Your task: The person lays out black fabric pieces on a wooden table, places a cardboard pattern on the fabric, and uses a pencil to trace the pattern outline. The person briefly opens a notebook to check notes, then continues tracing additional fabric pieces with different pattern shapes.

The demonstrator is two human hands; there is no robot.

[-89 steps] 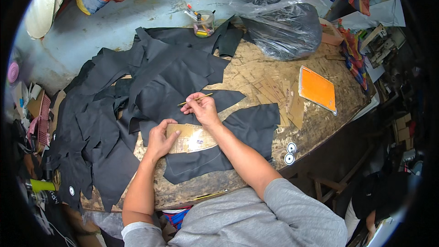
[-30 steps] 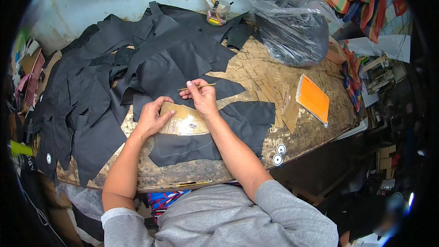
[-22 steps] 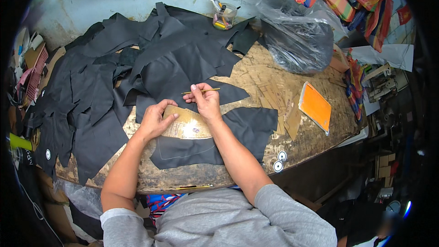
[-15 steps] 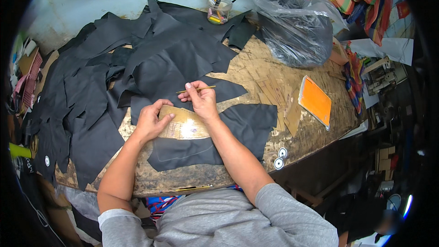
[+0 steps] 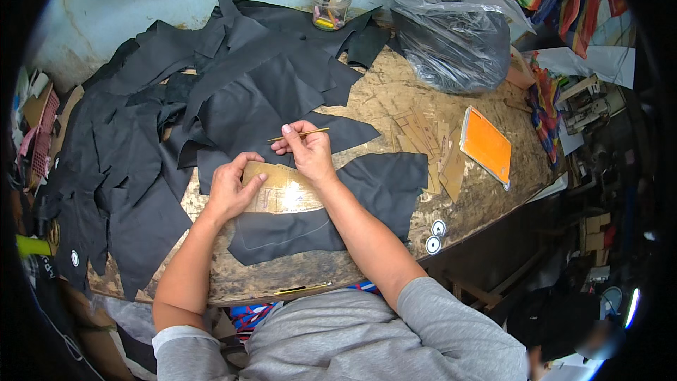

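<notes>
My left hand (image 5: 235, 185) grips the left end of a tan cardboard pattern piece (image 5: 278, 194), thumb on top. Bright glare and faint pen marks show on the card. It lies over a piece of black leather (image 5: 381, 183), whose near part carries a pale curved outline. Between the thumb and fingers of my right hand (image 5: 309, 149) is a thin gold-coloured pen (image 5: 317, 130), held nearly level above the card's far edge. Part of the card is hidden behind my right wrist.
Large black leather sheets (image 5: 240, 85) heap over the table's left and back. A clear tub of pens (image 5: 330, 10) stands behind them. To the right are cardboard patterns (image 5: 448, 162), an orange notebook (image 5: 486, 147) and a plastic-wrapped bundle (image 5: 451, 42). A person (image 5: 557, 328) is at lower right.
The view has shifted slightly. Both hands keep nearly the same pose on the card and pen; no clear movement of the pieces shows.
</notes>
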